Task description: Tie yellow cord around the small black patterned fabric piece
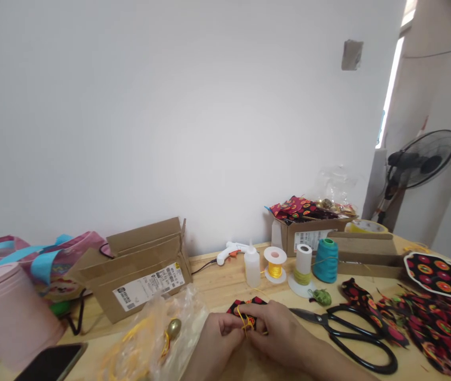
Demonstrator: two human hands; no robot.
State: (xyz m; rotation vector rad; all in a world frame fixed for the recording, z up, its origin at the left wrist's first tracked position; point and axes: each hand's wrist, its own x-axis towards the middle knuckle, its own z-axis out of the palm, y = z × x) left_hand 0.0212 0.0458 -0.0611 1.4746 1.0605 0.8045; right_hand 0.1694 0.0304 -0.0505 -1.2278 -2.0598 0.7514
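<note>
My left hand (219, 336) is closed in a pinch at the front middle of the table, its fingertips on a thin yellow cord (243, 317). Close against it, my right hand (276, 330) is closed too, thumb and fingers pressed on the same cord. The cord loops around a small black-and-red patterned fabric piece (235, 305), which lies under and between my fingers. Much of the fabric and the cord's crossing is hidden by the fingers. Black-handled scissors (322, 319) lie just right of my right hand, blades pointing towards it.
Behind my hands stand a squeeze bottle (252, 269), a yellow cord spool (275, 269), a green cord spool (302, 275) and a teal thread cone (326, 262). Left are a plastic bag (187, 312), a cardboard box (138, 264) and a phone (53, 362). Fabric scraps (439, 328) lie right.
</note>
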